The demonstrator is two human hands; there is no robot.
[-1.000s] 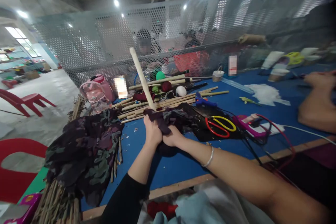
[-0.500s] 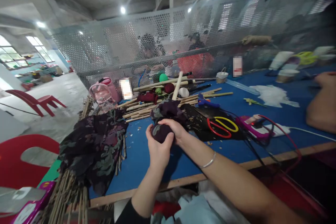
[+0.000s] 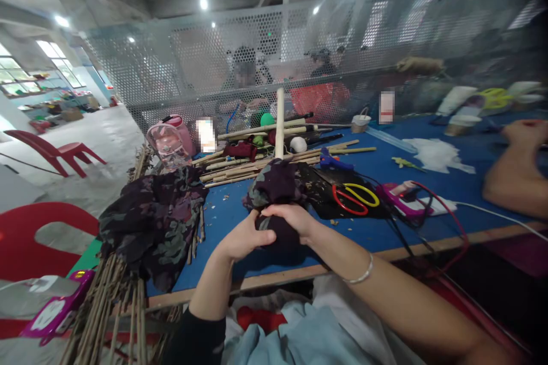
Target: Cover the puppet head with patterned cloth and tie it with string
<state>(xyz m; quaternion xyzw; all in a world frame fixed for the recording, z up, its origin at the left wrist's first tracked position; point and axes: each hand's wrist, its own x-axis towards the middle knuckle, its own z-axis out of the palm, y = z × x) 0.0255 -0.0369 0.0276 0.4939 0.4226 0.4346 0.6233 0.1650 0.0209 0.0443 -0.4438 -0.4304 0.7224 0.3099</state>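
Observation:
Both hands grip a round bundle (image 3: 283, 235) wrapped tightly in dark cloth, low over the blue table's front. My left hand (image 3: 243, 238) closes on its left side, thumb across the near face. On the top and right side, my right hand (image 3: 295, 221) has its fingers wrapped around the cloth. Just beyond the hands, loose dark patterned cloth (image 3: 274, 182) gathers in folds joined to the bundle. A pale wooden stick (image 3: 279, 125) stands upright behind those folds; its lower end is hidden. What lies inside the cloth cannot be seen.
More patterned cloth (image 3: 149, 222) hangs over the table's left edge, above bundled twigs (image 3: 103, 308). Scissors (image 3: 355, 198) and a power strip (image 3: 406, 201) with cables lie right. Wooden sticks (image 3: 240, 171) lie behind. Another person's arm (image 3: 514, 171) rests at far right.
The stick has swung from leaning right to upright. My hands and the bundle have come slightly lower and nearer, and the loose cloth behind them shows more fully. The view has shifted a little.

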